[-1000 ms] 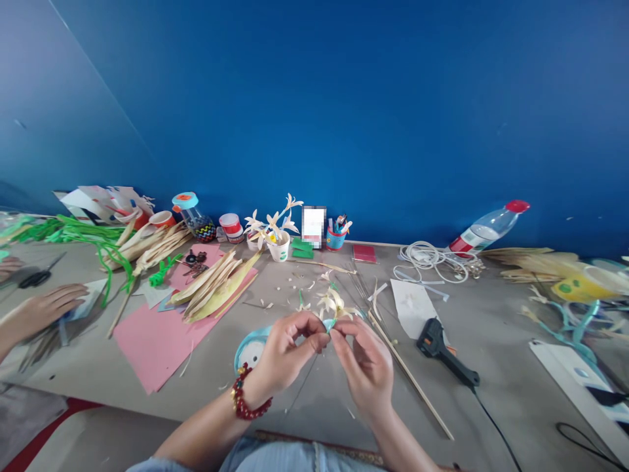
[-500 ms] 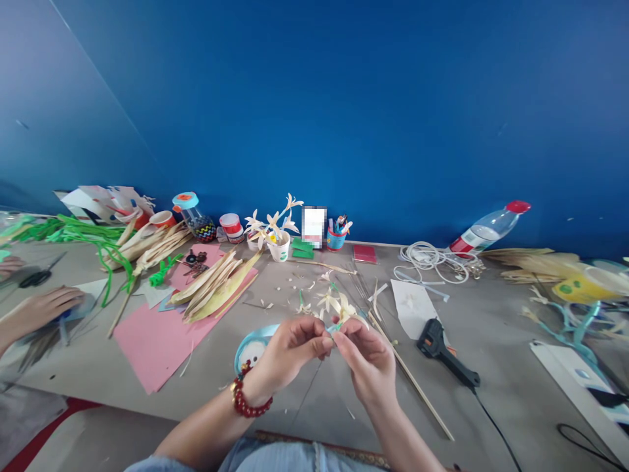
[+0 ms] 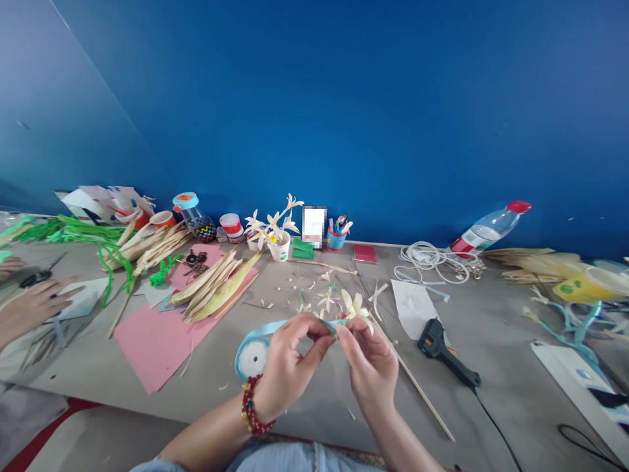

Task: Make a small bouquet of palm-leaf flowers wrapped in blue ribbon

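Observation:
My left hand (image 3: 295,364) pinches the light blue ribbon (image 3: 268,330), whose strip runs from a spool (image 3: 253,359) beside my wrist up behind my fingers. My right hand (image 3: 369,367) is closed on the base of a cream-white flower (image 3: 354,307), its petals spread above my fingertips. Both sets of fingertips nearly meet where the ribbon reaches the green part under the flower; the exact wrap there is hidden. Just behind my hands, more small pale flowers (image 3: 327,300) lie on the table.
To the right lie a black glue gun (image 3: 447,354) with its cord, a thin stick (image 3: 425,408) and white paper (image 3: 411,303). On the left are pink paper (image 3: 154,347) and dried husks (image 3: 213,288). A co-worker's hand (image 3: 32,308) rests farther left. A cup of flowers (image 3: 279,248) stands behind.
The flower in my right hand has turned and shows its open petals more. My left hand has shifted slightly right, and the ribbon strip is lifted off the spool. The co-worker's fingers have spread.

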Demonstrator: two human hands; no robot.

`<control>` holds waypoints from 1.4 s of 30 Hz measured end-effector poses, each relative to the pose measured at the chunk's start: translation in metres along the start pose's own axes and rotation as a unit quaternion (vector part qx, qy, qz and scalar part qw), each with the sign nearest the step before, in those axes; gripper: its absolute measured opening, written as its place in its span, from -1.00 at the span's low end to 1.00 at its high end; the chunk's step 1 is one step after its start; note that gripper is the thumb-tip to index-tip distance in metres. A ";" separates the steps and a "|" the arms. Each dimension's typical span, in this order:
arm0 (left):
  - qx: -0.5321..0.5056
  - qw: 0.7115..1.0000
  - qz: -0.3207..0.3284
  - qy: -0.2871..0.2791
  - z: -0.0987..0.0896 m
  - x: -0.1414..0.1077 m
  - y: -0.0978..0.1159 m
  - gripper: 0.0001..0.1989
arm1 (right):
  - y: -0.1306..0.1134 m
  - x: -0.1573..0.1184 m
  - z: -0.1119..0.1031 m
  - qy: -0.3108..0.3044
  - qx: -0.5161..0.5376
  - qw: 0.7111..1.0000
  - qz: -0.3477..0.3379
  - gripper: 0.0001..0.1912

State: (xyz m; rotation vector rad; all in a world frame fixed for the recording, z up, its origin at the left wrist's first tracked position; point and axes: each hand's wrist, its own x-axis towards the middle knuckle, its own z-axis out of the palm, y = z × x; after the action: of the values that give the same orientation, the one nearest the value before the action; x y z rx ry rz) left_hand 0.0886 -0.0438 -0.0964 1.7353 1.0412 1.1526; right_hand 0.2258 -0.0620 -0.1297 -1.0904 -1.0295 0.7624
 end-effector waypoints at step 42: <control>0.006 0.998 -0.004 -0.055 -0.004 -0.002 -0.003 -0.81 | 0.002 0.007 -0.003 -0.034 0.078 0.996 0.041 -0.80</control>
State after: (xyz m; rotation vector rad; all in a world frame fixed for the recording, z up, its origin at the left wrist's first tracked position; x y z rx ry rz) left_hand 0.0841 -0.0437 -0.0988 1.7818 0.9898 1.0350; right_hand 0.2310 -0.0564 -0.1301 -0.9825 -0.9694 0.9363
